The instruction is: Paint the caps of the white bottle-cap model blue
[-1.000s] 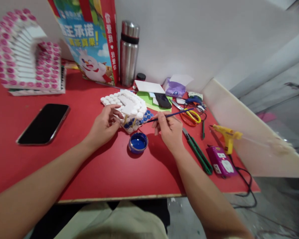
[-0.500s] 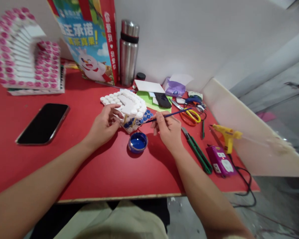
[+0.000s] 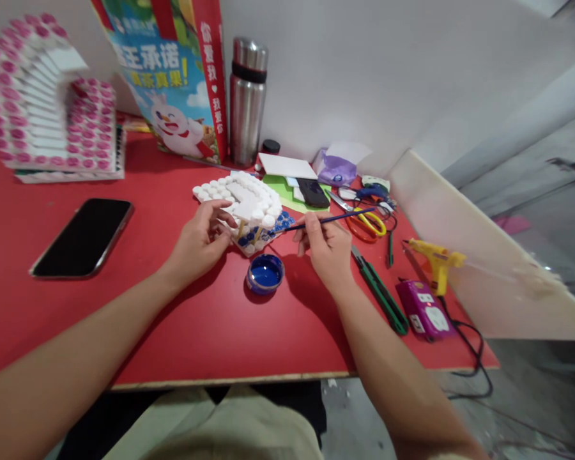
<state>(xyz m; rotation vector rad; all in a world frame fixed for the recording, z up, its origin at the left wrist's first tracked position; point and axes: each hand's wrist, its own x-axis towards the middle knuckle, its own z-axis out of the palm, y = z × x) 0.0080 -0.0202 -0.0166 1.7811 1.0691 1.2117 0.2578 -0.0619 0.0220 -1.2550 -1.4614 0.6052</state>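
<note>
A small craft model [image 3: 256, 191], studded with white cotton-like balls, stands tilted on the red table. Its lower front part carries several blue-painted discs and short yellow posts. My left hand [image 3: 205, 233] steadies the model's near left side, thumb and curled fingers around the edge; the exact contact is partly hidden. Between the thumb and fingers of my right hand [image 3: 326, 246] is a thin dark blue paintbrush [image 3: 352, 215], its tip at the blue discs on the right side. Just in front of the model sits an open jar of blue paint [image 3: 265, 275].
To the right lie a green utility knife [image 3: 378, 291], scissors [image 3: 364, 220], a yellow glue gun [image 3: 436, 259] and a purple power socket [image 3: 424, 311]. A phone [image 3: 84, 237] lies left. Behind stand a steel flask [image 3: 249, 102], a printed bag [image 3: 172, 83] and a pink-dotted model [image 3: 52, 102].
My right hand has shifted slightly right with the paintbrush, whose tip has risen a little along the blue discs. My left hand and the model have stayed put.
</note>
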